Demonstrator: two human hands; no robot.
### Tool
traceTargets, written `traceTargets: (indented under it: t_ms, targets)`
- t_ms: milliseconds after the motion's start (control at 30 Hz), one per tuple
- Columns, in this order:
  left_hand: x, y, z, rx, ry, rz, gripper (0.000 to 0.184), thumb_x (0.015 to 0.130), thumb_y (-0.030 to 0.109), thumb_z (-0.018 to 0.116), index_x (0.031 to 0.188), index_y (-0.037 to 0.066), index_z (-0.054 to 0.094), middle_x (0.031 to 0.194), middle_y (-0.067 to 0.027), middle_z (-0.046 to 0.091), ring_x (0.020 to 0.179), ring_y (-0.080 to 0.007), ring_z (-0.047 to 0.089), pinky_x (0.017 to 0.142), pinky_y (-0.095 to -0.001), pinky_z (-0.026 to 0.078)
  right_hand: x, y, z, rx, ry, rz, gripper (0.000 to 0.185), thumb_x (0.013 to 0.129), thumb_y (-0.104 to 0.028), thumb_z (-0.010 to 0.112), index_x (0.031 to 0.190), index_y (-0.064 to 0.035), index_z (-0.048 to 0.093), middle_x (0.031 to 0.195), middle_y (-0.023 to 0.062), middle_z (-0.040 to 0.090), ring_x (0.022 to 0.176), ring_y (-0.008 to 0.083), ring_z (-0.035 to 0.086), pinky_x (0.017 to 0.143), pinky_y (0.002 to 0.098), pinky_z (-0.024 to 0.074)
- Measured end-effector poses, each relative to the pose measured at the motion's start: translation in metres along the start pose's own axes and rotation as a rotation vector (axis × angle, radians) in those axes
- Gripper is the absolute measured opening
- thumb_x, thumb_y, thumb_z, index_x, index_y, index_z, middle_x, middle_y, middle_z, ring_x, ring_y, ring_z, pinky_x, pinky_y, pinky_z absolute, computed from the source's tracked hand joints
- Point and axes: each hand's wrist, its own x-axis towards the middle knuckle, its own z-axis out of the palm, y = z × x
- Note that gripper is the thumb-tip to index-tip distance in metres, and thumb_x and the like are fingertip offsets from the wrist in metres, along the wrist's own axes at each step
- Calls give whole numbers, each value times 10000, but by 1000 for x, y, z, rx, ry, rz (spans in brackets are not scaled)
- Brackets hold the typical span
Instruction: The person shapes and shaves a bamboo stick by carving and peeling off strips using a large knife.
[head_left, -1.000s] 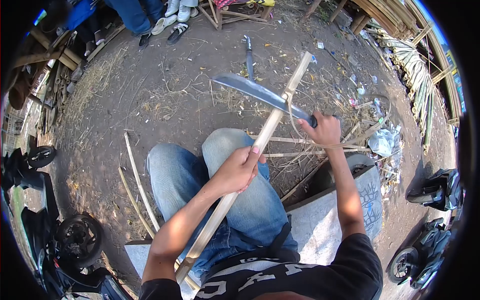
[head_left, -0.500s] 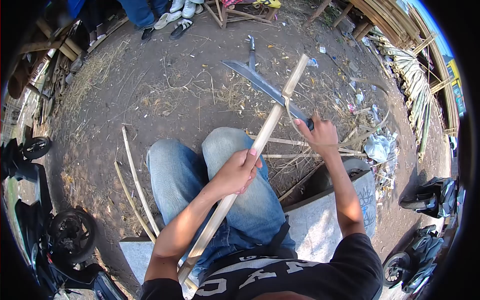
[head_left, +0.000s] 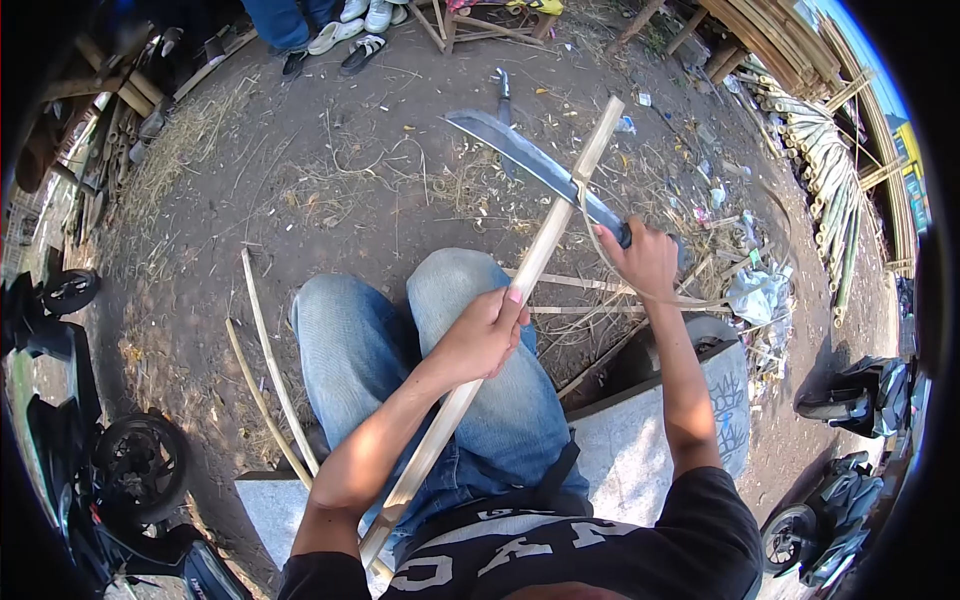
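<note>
My left hand is wrapped round the middle of a long split bamboo strip, which slants across my right thigh from my lap towards the upper right. My right hand grips the dark handle of a large curved machete. The machete's blade crosses the strip near its far node, with its tip pointing to the upper left. A thin peeled sliver curls from the strip near the blade and loops past my right wrist. Beyond the blade, a second knife lies on the ground.
Thin strips lean at my left, by the concrete seat. Bamboo poles are stacked at the right. Motorbikes stand at both sides. Another person's legs and a wooden stool are at the top. Plastic litter lies at right.
The machete and my right hand have shifted slightly along the strip, and the blade's angle has changed. The thin sliver has moved. My left hand keeps its hold.
</note>
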Motion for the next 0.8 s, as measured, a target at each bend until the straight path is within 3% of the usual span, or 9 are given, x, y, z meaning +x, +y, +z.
traceTargets:
  t_ms: [200,300,367,467,500,567,667,800]
  targets:
    - [-2,-1,-2,9,13,-7,460,1112,431,283,962,34,462,619,24,394,388,-56,357,337,-244,310,-5,-12,10,-19,-61,66,639,895,-651,618,715,-38,615,560,199,621,538,373,667,484,443,509]
    - [-2,-1,-2,44,19,-2,457,1113,429,284,960,37,460,618,24,398,387,-59,362,339,-247,317,-1,-1,13,219,-192,153,657,921,-632,592,698,-15,625,562,206,615,579,363,672,545,438,507]
    - [0,-5,-4,81,4,40,454,1113,428,284,959,38,460,622,23,404,387,-60,368,339,-247,322,1,5,14,714,-432,370,675,945,-611,568,689,9,635,556,208,601,588,358,653,585,450,487]
    - [0,-6,-2,77,1,42,454,1113,426,283,955,39,459,627,22,404,387,-61,374,339,-247,323,-4,15,27,947,-479,490,674,952,-591,572,659,14,617,540,200,585,540,355,614,556,446,460]
    - [0,-6,-2,75,2,43,454,1113,426,283,955,39,459,627,22,404,387,-61,374,339,-247,323,-5,10,24,946,-481,488,674,952,-591,572,659,14,617,540,200,585,540,355,614,556,446,460]
    - [0,-5,-1,49,11,28,457,1111,433,292,961,37,463,630,23,404,387,-59,373,337,-244,319,-7,0,15,438,-193,124,650,930,-608,605,675,-11,613,528,179,579,523,350,629,535,431,481]
    - [1,-2,-2,-23,3,-23,461,1109,441,297,976,34,468,628,26,400,387,-55,369,337,-243,318,-15,-8,-3,159,-155,-20,626,891,-637,641,720,-35,625,525,152,588,508,350,645,522,434,508]
    - [1,-1,-2,-20,1,-6,472,1106,454,302,985,31,473,623,30,395,386,-51,366,334,-241,313,-30,-28,-20,233,-215,-99,626,856,-665,660,765,-46,638,525,137,600,511,355,658,506,450,522]
